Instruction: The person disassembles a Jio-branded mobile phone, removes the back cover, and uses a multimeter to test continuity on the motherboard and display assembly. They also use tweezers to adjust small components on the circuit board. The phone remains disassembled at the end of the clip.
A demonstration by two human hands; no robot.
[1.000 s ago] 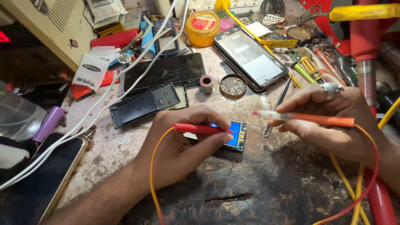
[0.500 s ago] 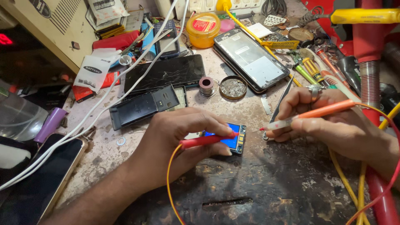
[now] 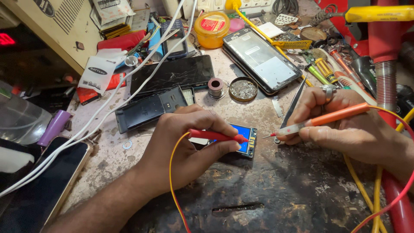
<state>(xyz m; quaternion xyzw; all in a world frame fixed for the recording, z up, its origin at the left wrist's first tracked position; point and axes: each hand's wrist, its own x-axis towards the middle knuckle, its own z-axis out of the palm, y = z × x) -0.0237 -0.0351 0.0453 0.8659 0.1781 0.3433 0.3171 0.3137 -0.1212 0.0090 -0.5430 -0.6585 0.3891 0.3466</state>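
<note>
My left hand (image 3: 189,142) grips a red test probe (image 3: 215,135) with a yellow lead; its tip rests at the right edge of a small blue display module (image 3: 245,141) lying on the worn bench. My right hand (image 3: 349,129) holds an orange test probe (image 3: 323,119) whose metal tip points left, a short gap from the module. A ring sits on a finger of that hand. Part of the module is hidden under my left fingers.
Behind the hands lie a black phone with a cracked screen (image 3: 172,74), a dark phone back (image 3: 148,110), an opened phone frame (image 3: 262,58), a solder spool (image 3: 215,87), a round tin (image 3: 243,89) and tweezers (image 3: 293,103). A phone (image 3: 47,181) lies at the left front. Red hose (image 3: 386,86) stands right.
My right hand has brought the orange probe lower and to the left, toward the blue module. My left hand has kept the red probe on the module, tip now at its right edge.
</note>
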